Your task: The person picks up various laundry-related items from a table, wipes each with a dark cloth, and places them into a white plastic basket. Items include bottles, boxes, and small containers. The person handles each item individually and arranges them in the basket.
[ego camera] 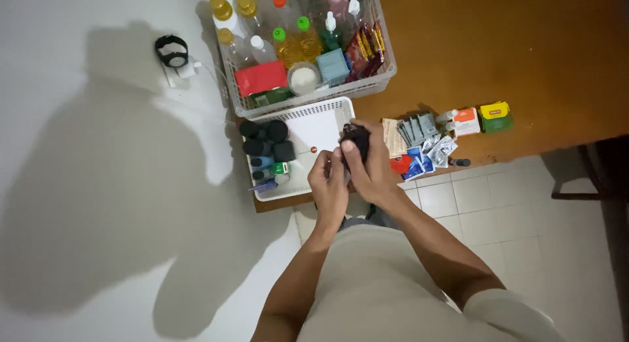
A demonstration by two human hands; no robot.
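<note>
My right hand [372, 165] grips a small dark bottle [357, 135] over the right edge of a white perforated tray [327, 122]. My left hand [327, 178] is just left of it, fingers curled up against the bottle's lower part. The tray holds several dark-capped bottles [265, 140] and small blue and green tubes [270, 170] along its left side. A tiny red item [313, 149] lies on the tray's bare floor.
A larger white basket [383, 73] behind the tray is packed with oil bottles, a red box and a round tub. Sachets [419, 142] and small boxes [481, 118] lie on the wooden table [511, 47] to the right. A black strap [171, 50] hangs at a wall outlet.
</note>
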